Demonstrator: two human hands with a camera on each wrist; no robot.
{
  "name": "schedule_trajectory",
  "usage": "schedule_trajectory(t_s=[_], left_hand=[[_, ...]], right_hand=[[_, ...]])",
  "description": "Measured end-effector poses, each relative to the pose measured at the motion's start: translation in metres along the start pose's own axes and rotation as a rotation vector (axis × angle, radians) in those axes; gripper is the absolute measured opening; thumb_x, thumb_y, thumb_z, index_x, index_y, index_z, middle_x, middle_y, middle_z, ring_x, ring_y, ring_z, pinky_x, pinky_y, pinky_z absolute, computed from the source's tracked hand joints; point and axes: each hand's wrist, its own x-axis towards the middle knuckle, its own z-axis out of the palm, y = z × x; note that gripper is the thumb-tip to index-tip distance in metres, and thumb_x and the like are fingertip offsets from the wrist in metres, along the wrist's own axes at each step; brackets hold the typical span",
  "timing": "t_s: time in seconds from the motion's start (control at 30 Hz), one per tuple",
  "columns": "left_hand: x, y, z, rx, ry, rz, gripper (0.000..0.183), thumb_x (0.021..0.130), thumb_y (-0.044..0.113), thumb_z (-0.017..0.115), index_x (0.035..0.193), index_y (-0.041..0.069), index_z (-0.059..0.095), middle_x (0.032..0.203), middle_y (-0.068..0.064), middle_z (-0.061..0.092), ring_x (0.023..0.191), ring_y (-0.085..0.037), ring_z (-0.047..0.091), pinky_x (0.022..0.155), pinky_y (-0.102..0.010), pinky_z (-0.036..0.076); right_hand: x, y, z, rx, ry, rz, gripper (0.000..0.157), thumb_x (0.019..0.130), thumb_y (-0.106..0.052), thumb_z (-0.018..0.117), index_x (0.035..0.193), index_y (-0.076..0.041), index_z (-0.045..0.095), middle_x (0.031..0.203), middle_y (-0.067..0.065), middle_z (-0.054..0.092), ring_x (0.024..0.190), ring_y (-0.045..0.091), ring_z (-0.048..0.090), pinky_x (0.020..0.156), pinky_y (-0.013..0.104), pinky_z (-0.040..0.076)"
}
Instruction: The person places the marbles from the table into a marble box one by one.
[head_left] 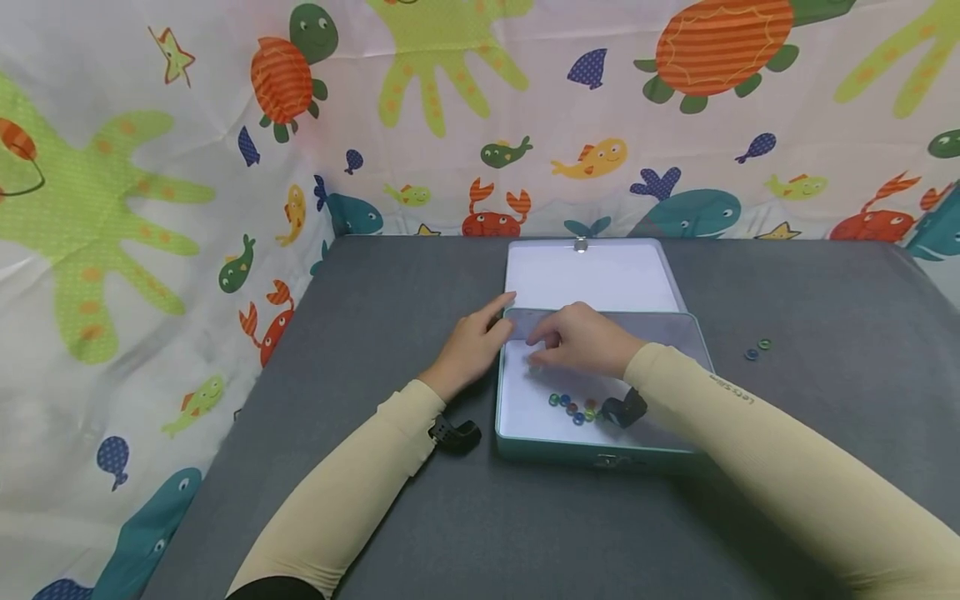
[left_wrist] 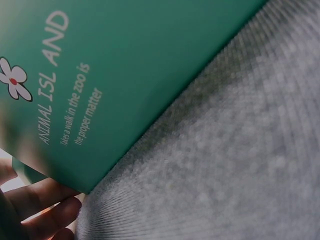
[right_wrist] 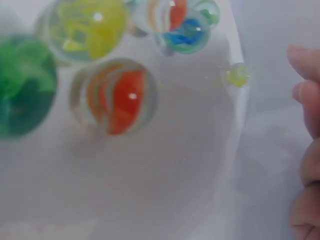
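Note:
A green tin box (head_left: 558,450) with a white inside stands on the table, its lid (head_left: 592,275) tipped back. My left hand (head_left: 468,346) rests at the box's back left corner, fingers along the corner and thumb at the rim. In the left wrist view its fingers (left_wrist: 47,205) show beside the printed green side. My right hand (head_left: 581,342) is inside the box, thumb and forefinger apart. A yellow marble (right_wrist: 238,75) lies a little away from its fingertips (right_wrist: 302,92). Several more glass marbles (head_left: 578,418) sit on the box floor, among them an orange-striped marble (right_wrist: 125,100).
Two loose marbles, one blue (head_left: 751,354) and one green (head_left: 764,343), lie on the grey table (head_left: 817,433) to the right of the box. A curtain (head_left: 450,183) with sea animals hangs behind and at the left. A metal clasp (head_left: 611,460) is on the box front.

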Motion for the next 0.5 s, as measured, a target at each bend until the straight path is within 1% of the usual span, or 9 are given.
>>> schedule_trajectory(t_s=[0.07, 0.13, 0.2, 0.3, 0.33, 0.4, 0.5], left_hand=[[-0.001, -0.001, 0.0, 0.003, 0.005, -0.004, 0.06, 0.1, 0.039, 0.043, 0.159, 0.028, 0.049, 0.065, 0.004, 0.032, 0.06, -0.014, 0.028, 0.072, -0.037, 0.039], [-0.001, -0.001, 0.0, 0.002, 0.005, -0.006, 0.059, 0.101, 0.039, 0.044, 0.159, 0.028, 0.05, 0.065, 0.003, 0.032, 0.06, -0.014, 0.028, 0.072, -0.038, 0.039], [-0.002, -0.002, 0.0, 0.004, 0.003, -0.01, 0.059, 0.101, 0.039, 0.044, 0.158, 0.029, 0.05, 0.065, 0.003, 0.032, 0.061, -0.015, 0.028, 0.075, -0.038, 0.041], [-0.003, -0.003, 0.0, 0.01, -0.001, -0.017, 0.059, 0.101, 0.039, 0.044, 0.159, 0.029, 0.049, 0.066, 0.002, 0.033, 0.061, -0.015, 0.029, 0.074, -0.039, 0.041], [-0.003, -0.003, 0.0, 0.012, 0.0, -0.018, 0.059, 0.101, 0.039, 0.044, 0.159, 0.029, 0.049, 0.067, 0.002, 0.034, 0.062, -0.015, 0.031, 0.076, -0.038, 0.041], [-0.002, -0.002, 0.0, 0.014, 0.002, -0.013, 0.059, 0.101, 0.039, 0.044, 0.159, 0.029, 0.048, 0.067, 0.001, 0.035, 0.062, -0.015, 0.032, 0.076, -0.038, 0.042], [-0.002, -0.001, 0.0, 0.009, 0.003, -0.003, 0.059, 0.101, 0.039, 0.044, 0.159, 0.028, 0.048, 0.068, 0.001, 0.036, 0.062, -0.016, 0.033, 0.077, -0.039, 0.042]], right_hand=[[0.0, -0.001, -0.001, 0.016, 0.001, -0.001, 0.027, 0.087, -0.018, 0.086, 0.11, -0.004, 0.082, 0.067, -0.007, 0.064, 0.063, 0.012, 0.054, 0.061, 0.029, 0.046], [-0.001, -0.001, -0.002, 0.03, 0.006, -0.007, 0.026, 0.087, -0.019, 0.086, 0.109, -0.005, 0.082, 0.067, -0.006, 0.064, 0.063, 0.012, 0.054, 0.06, 0.029, 0.046], [-0.002, -0.001, -0.003, 0.042, 0.017, -0.006, 0.026, 0.087, -0.02, 0.086, 0.109, -0.006, 0.082, 0.067, -0.006, 0.064, 0.063, 0.013, 0.055, 0.06, 0.029, 0.045], [-0.004, -0.002, -0.007, 0.058, 0.042, 0.003, 0.023, 0.088, -0.022, 0.086, 0.107, -0.009, 0.083, 0.068, -0.006, 0.064, 0.065, 0.015, 0.056, 0.059, 0.028, 0.045], [-0.005, -0.002, -0.009, 0.067, 0.054, 0.013, 0.022, 0.088, -0.023, 0.086, 0.106, -0.01, 0.084, 0.068, -0.006, 0.064, 0.065, 0.016, 0.056, 0.059, 0.028, 0.045], [-0.008, -0.003, -0.015, 0.079, 0.088, 0.024, 0.02, 0.089, -0.023, 0.086, 0.106, -0.012, 0.084, 0.069, -0.004, 0.064, 0.066, 0.017, 0.056, 0.059, 0.029, 0.045], [-0.014, -0.003, -0.024, 0.109, 0.159, 0.039, 0.018, 0.089, -0.023, 0.086, 0.104, -0.013, 0.085, 0.072, 0.0, 0.067, 0.067, 0.02, 0.055, 0.058, 0.029, 0.043]])
